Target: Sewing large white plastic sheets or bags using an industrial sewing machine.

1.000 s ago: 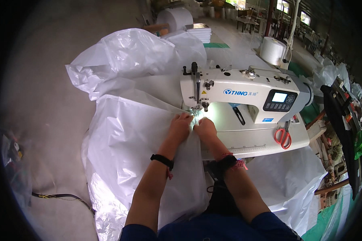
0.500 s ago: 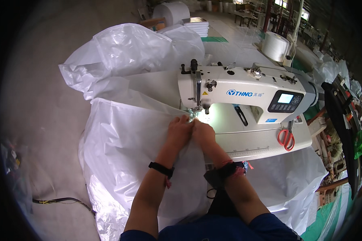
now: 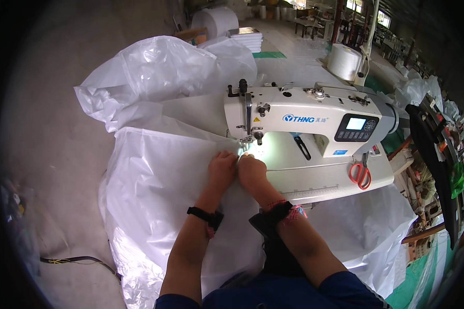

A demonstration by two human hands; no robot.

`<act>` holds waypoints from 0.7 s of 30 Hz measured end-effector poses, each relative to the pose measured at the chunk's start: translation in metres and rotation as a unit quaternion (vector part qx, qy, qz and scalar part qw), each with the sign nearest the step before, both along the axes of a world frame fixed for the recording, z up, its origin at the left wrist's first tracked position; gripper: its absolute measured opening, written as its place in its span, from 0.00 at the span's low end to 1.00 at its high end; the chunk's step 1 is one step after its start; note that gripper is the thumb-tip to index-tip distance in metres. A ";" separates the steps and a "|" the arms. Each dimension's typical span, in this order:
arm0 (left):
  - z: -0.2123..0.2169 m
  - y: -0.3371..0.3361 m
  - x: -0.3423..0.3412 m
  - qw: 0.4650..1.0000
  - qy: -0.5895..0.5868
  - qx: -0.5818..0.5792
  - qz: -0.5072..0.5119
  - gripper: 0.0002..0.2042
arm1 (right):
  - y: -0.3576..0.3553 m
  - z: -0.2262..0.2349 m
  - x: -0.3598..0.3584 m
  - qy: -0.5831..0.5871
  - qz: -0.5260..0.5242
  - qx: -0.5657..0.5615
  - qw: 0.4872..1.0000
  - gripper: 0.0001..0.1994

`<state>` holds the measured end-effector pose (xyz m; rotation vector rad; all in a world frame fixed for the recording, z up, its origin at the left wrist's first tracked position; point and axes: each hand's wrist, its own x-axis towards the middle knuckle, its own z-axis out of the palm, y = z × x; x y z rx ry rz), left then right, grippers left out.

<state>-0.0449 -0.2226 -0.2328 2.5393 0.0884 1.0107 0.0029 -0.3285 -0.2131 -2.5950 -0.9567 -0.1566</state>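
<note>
A large sheet of white translucent plastic (image 3: pixel 160 175) spreads over the left of the sewing machine (image 3: pixel 294 110) and hangs down in front of me. Its right edge runs up to the lit needle area. Just in front of the presser foot (image 3: pixel 246 140), my left hand (image 3: pixel 222 169) is closed on the sheet near that edge. Close beside it, my right hand (image 3: pixel 252 172) pinches the same edge, fingertips near the foot. The fingertips of both hands are partly hidden by the hands themselves.
Red-handled scissors (image 3: pixel 360 175) lie on the right of the machine bed, and a dark slim tool (image 3: pixel 301 147) lies under the arm. Behind stands a white thread cone (image 3: pixel 344 62). Bunched plastic (image 3: pixel 154 67) rises at the far left. A black cable (image 3: pixel 80 257) crosses the floor.
The view has shifted a little, so the machine sits slightly further left in it. Both hands stay at the sheet's edge by the presser foot, the left drawn slightly back from it.
</note>
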 end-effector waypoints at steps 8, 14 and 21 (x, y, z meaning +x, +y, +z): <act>0.025 -0.031 -0.032 0.990 0.134 -0.035 0.013 0.09 | -0.078 -0.005 -0.071 0.146 0.072 0.000 0.987 0.09; 0.015 -0.112 -0.127 0.911 0.393 -0.123 0.014 0.15 | -0.159 -0.034 -0.128 0.422 0.292 0.199 0.835 0.12; 0.025 -0.149 -0.184 0.929 0.318 -0.160 0.100 0.10 | -0.091 -0.084 -0.116 0.309 0.235 0.306 0.870 0.13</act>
